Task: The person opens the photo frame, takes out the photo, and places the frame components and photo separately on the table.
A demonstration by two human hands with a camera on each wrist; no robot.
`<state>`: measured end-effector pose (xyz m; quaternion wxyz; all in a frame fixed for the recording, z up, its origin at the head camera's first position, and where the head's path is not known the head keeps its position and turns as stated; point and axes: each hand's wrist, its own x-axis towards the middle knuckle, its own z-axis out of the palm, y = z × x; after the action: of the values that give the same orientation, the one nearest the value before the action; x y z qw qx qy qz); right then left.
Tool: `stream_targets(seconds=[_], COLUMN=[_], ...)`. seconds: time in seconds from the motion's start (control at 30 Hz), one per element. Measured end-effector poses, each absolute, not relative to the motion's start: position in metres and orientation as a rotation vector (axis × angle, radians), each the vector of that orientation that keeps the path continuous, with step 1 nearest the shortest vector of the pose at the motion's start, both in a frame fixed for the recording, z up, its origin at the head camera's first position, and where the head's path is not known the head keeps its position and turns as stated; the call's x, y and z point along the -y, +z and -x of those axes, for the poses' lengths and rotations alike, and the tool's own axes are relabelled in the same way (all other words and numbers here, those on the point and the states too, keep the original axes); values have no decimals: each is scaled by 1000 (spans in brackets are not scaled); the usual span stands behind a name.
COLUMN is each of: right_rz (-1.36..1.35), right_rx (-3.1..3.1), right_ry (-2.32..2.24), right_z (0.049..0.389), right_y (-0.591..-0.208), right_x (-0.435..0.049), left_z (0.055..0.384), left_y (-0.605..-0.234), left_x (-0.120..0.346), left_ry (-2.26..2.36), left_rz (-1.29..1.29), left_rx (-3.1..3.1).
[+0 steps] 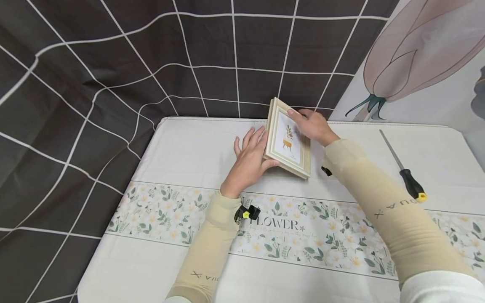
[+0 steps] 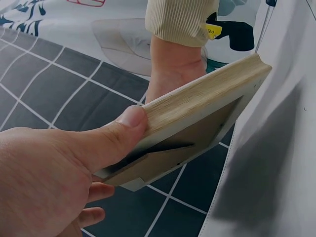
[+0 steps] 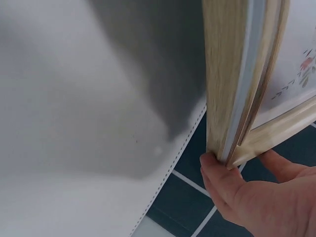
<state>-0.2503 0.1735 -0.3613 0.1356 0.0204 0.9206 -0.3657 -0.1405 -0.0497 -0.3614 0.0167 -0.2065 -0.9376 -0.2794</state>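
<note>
The frame (image 1: pixel 283 136) sat tilted over the bench (image 1: pixel 197 155) between the hands: the left hand (image 1: pixel 248 160), half-closed, pinched its 8 o'clock corner; the right hand (image 1: pixel 313 126), also half-closed, gripped its 2 o'clock side. Pale grained wood bordered a potted-flower print; the backing (image 2: pixel 207 123) was brown. The right hand covered some border; the print's lettering was unreadably small. A tool (image 1: pixel 407 176) lay between 3 and 4 o'clock.

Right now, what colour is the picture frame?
The picture frame: cream and pale wood, clearest in the head view.

Black-handled tool (image 1: pixel 409 179) on floral-banded tablecloth (image 1: pixel 193 151), dark gridded cloth (image 1: pixel 212 46) behind
</note>
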Motion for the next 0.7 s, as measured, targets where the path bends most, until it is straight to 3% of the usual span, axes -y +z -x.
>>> stream_targets(seconds=[0.7], right_rz=[-117], right_rx=[-2402], right_ry=[-1405], right_z=[246], right_y=[-352], right_x=[-168], left_z=[135], left_y=[-356], left_x=[43], left_ry=[-893], left_rz=[776], left_rx=[2797])
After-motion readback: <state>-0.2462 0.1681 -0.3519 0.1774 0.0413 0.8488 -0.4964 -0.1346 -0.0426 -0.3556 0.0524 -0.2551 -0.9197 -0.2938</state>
